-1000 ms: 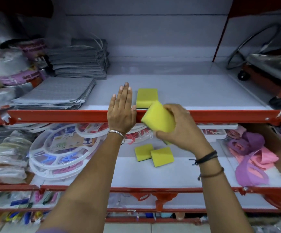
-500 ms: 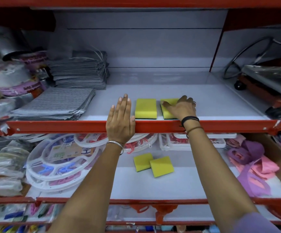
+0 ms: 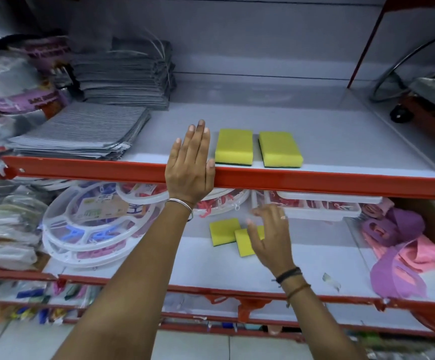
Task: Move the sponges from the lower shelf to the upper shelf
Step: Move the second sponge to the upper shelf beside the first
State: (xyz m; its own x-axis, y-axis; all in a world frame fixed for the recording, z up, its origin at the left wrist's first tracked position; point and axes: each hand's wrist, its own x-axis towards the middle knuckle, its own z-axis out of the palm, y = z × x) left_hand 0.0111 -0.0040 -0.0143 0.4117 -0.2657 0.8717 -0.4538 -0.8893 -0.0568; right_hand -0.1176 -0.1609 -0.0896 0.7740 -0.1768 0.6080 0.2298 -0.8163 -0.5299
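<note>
Two yellow sponges with dark green undersides lie side by side near the front of the upper shelf [image 3: 341,141]: the left sponge [image 3: 234,146] and the right sponge [image 3: 280,148]. My left hand [image 3: 189,167] rests flat and open over the red front rail, just left of them. On the lower shelf [image 3: 315,261] lie two more yellow sponges, one [image 3: 223,231] on the left and one [image 3: 245,241] partly overlapping it. My right hand [image 3: 268,235] hovers over the second one with fingers spread, holding nothing, and hides part of it.
Stacks of grey cloths [image 3: 86,131] fill the upper shelf's left side; a wheeled metal item [image 3: 424,100] stands at its right. The lower shelf holds round white plastic hanger racks [image 3: 91,224] on the left, white trays [image 3: 320,206] at the back and purple-pink cloths [image 3: 403,242] on the right.
My right hand set its sponge on the upper shelf beside the first, let go, and dropped down to the lower shelf over the remaining sponges. My left hand stayed on the rail.
</note>
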